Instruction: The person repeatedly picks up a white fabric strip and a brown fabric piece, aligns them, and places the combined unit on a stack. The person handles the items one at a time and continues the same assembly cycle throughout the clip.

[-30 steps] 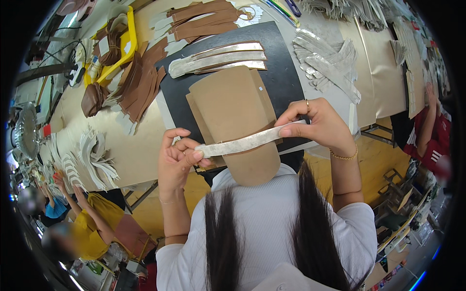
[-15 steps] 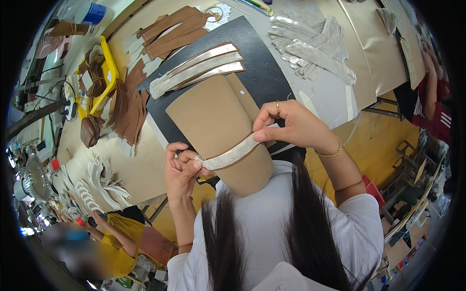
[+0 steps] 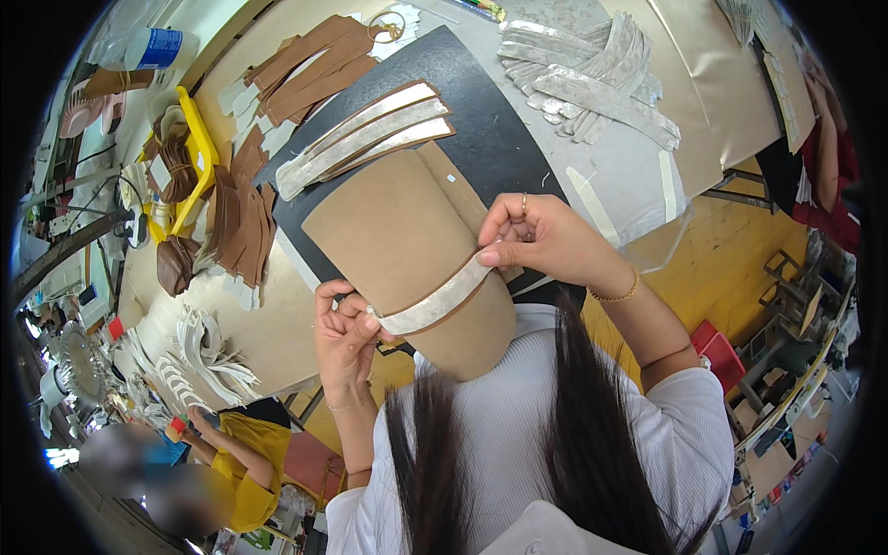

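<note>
A tan, smooth curved form point(image 3: 393, 222) lies in front of me, its rounded near end close to my chest. Across it runs a brown leather strip point(image 3: 435, 307) with a silvery-white face up, bent along the form's curve. My left hand point(image 3: 347, 335) pinches the strip's left end between thumb and fingers at the form's left edge. At the right edge, my right hand point(image 3: 548, 239) grips the other end between thumb and curled fingers; that tip is mostly hidden. Several similar strips point(image 3: 370, 139) lie side by side just beyond the form on a black board point(image 3: 504, 120).
A heap of silvery strips point(image 3: 601, 83) lies at the far right. On the left are brown leather pieces point(image 3: 314, 69), a yellow basket point(image 3: 205, 153) holding bundles, and curled white strips point(image 3: 208, 361). Co-workers in a yellow top point(image 3: 254, 462) and a red top point(image 3: 832, 208) are at either side.
The view has shifted slightly, and the table things appear a little farther left. Both hands keep their pinch on the strip, which lies across nearly the same part of the form.
</note>
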A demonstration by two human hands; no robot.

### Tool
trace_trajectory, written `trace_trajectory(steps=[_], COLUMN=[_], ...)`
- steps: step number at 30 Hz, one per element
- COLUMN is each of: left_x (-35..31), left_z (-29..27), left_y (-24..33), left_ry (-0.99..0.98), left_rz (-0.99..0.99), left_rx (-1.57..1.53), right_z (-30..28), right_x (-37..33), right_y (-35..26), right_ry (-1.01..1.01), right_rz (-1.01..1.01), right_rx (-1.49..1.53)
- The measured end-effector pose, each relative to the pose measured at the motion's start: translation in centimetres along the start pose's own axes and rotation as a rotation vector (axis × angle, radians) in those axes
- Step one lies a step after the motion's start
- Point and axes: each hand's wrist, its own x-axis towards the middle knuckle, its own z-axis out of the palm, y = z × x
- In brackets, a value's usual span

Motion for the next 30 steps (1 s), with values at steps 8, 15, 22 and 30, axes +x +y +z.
trace_trajectory(steps=[8,15,22,30], left_x=[-0.2,-0.2,-1.7,0.7], left_z=[0.3,-0.4,3.8,-0.4], left_y=[-0.1,-0.5,1.2,-0.9], left_ry=[-0.001,-0.047,0.084,-0.148], left_rz=[0.022,0.054,0.169,0.086], left_rx=[0.015,-0.010,0.101,-0.107], right_z=[2.2,1.3,8.3,7.1], right_x=[-3.0,-4.5,-4.0,-0.9], right_y=[-0.1,-1.1,-6.6,-3.1], right_ry=[0.211,-0.024,-0.109,-0.397], right_rz=[-0.187,-0.089,-0.723,-0.959], right_rx=[-0.497,-0.452,-0.980,-1.286])
